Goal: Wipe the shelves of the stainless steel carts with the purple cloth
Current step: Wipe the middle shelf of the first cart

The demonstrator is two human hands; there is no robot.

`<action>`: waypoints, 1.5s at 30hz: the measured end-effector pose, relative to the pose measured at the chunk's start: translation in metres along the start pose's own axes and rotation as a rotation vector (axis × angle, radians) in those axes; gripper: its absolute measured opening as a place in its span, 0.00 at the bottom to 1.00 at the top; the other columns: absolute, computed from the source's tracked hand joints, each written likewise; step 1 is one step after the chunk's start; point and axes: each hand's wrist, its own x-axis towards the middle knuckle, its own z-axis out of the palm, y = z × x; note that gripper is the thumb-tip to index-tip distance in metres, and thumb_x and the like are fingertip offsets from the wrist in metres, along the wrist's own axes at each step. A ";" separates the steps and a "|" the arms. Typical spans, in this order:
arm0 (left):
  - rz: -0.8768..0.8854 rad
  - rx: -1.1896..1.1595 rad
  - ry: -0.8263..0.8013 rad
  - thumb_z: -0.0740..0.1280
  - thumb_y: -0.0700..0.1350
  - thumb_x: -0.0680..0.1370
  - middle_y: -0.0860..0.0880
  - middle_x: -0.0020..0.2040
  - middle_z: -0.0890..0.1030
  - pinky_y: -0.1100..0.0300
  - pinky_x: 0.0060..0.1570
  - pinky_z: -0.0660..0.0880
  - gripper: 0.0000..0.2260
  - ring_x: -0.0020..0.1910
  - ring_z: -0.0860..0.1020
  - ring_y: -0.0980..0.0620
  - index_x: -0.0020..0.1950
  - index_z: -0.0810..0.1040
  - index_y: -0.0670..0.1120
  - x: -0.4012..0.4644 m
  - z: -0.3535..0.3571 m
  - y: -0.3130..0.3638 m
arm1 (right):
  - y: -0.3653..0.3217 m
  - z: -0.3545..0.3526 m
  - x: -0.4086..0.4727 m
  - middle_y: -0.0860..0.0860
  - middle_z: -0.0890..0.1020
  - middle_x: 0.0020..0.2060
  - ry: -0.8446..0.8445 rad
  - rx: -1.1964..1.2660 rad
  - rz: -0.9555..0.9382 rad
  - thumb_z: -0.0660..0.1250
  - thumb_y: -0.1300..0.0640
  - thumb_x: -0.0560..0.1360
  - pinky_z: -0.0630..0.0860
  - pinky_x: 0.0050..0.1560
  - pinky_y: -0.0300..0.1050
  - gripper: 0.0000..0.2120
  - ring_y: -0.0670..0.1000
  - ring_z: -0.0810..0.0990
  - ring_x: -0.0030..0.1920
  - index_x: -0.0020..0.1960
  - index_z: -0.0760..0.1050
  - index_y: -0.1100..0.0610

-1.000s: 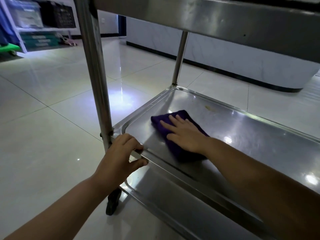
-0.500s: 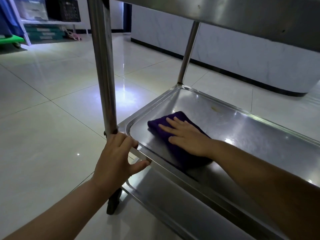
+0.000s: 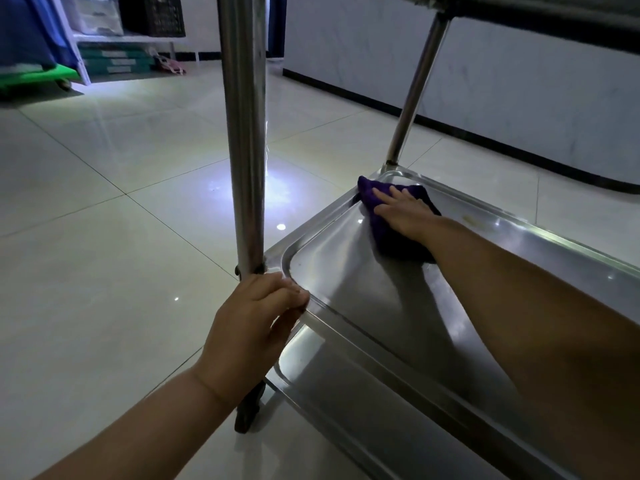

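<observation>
The purple cloth, dark and bunched, lies at the far left corner of the cart's shelf, having slid away from the near post since a moment ago. My right hand presses it flat, fingers spread. My left hand grips the shelf rim beside that post, fingers curled.

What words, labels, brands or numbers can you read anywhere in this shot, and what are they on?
No text can be read.
Stacked green boxes under the white rack: pale label strips, too blurred to read.
Translucent plastic bin on the rack: nothing legible.
Steel cart shelf and purple cloth: no markings visible.
</observation>
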 end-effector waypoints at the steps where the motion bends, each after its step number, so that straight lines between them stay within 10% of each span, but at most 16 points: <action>1: 0.002 -0.003 0.009 0.68 0.42 0.70 0.49 0.45 0.83 0.62 0.48 0.75 0.07 0.49 0.75 0.54 0.46 0.84 0.43 0.000 0.000 0.000 | -0.002 0.001 -0.001 0.52 0.46 0.78 -0.002 -0.019 0.001 0.47 0.48 0.81 0.43 0.75 0.54 0.25 0.55 0.43 0.77 0.78 0.48 0.43; 21: 0.012 0.028 0.090 0.75 0.31 0.66 0.43 0.43 0.80 0.58 0.48 0.77 0.10 0.46 0.78 0.47 0.44 0.82 0.39 -0.012 0.000 0.010 | -0.056 0.048 -0.141 0.44 0.46 0.78 -0.085 -0.008 -0.553 0.49 0.49 0.82 0.34 0.70 0.42 0.23 0.44 0.40 0.76 0.76 0.48 0.39; 35: -0.056 0.166 -0.077 0.72 0.33 0.72 0.40 0.47 0.79 0.48 0.41 0.74 0.07 0.44 0.77 0.37 0.49 0.82 0.38 -0.010 -0.011 0.034 | 0.138 0.043 -0.334 0.30 0.36 0.68 -0.052 -0.096 -0.282 0.49 0.49 0.82 0.30 0.68 0.34 0.24 0.35 0.33 0.71 0.66 0.37 0.29; 45: -0.020 0.143 0.023 0.77 0.41 0.68 0.45 0.45 0.80 0.54 0.38 0.73 0.10 0.43 0.78 0.42 0.46 0.82 0.42 -0.013 0.002 0.025 | 0.160 0.034 -0.362 0.42 0.35 0.73 -0.082 -0.180 -0.133 0.42 0.41 0.80 0.32 0.73 0.43 0.23 0.46 0.33 0.75 0.70 0.32 0.38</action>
